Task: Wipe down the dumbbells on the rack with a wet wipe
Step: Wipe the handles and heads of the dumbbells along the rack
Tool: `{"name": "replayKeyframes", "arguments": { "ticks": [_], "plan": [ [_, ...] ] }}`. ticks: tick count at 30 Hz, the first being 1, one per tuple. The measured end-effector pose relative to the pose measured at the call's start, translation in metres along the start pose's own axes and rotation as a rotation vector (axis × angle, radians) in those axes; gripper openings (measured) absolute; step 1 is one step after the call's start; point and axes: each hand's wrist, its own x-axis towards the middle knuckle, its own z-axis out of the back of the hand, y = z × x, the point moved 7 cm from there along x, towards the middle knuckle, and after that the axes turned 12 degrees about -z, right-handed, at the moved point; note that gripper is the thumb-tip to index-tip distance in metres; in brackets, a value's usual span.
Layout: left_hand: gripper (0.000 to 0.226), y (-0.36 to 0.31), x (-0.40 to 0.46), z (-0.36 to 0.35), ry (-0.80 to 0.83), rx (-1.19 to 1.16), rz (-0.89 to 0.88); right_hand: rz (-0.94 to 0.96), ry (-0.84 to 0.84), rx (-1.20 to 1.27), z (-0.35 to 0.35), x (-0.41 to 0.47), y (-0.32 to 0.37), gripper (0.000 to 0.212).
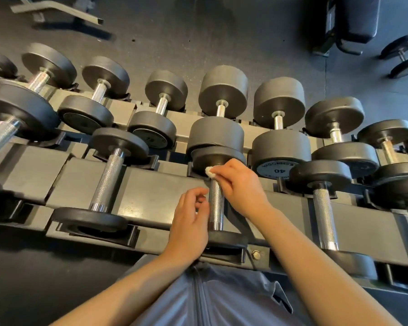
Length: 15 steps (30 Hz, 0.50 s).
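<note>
- At about 9 o'clock on the near tier of the rack (151, 196), a small dumbbell (107, 182) lies with its handle pointing away from the person; the handle is bright knurled steel and the heads are thin, flat, matte black discs seated in black cradles.
- The left hand (190, 220) sits just below centre, its fingers (199, 196) loosely curled and grasping nothing, the tips just beside the left flank of the centre handle; whether they touch it I cannot tell.
- The centre dumbbell (216, 208) is the one being wiped: a knurled silver handle, smooth at its near collar, running from a black head at 6 o'clock up to a rounded black head at 12 o'clock of the hands.
- The wet wipe (210, 171) is a small, crumpled white wad, pressed where the handle meets the far head.
- The right hand (239, 182) reaches in from 5 o'clock, its fingers clenched around the wipe and pinching it against the dumbbell.
- At 3 o'clock another near-tier dumbbell (324, 208) shows the same knurled handle and black heads.
- Behind, on the far tier, thicker black dumbbells stand in a row; one end cap (278, 170) reads 40.
- A lone dumbbell (403, 56) lies on the dark floor (198, 31) at 1 o'clock.
</note>
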Motion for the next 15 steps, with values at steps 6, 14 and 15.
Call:
{"name": "replayKeyframes", "arguments": {
  "ticks": [6,14,15],
  "plan": [
    [0.022,0.004,-0.002,0.003,-0.143,-0.065,-0.083,0.070,0.632,0.083,-0.011,-0.043,0.008,0.018],
    [0.020,-0.003,-0.003,0.003,-0.156,-0.039,-0.105,0.146,0.217,-0.030,0.004,-0.016,0.004,0.021],
    [0.016,-0.005,-0.003,0.004,-0.143,0.006,-0.119,0.141,0.118,-0.076,0.008,-0.008,0.002,0.023]
  ]
}}
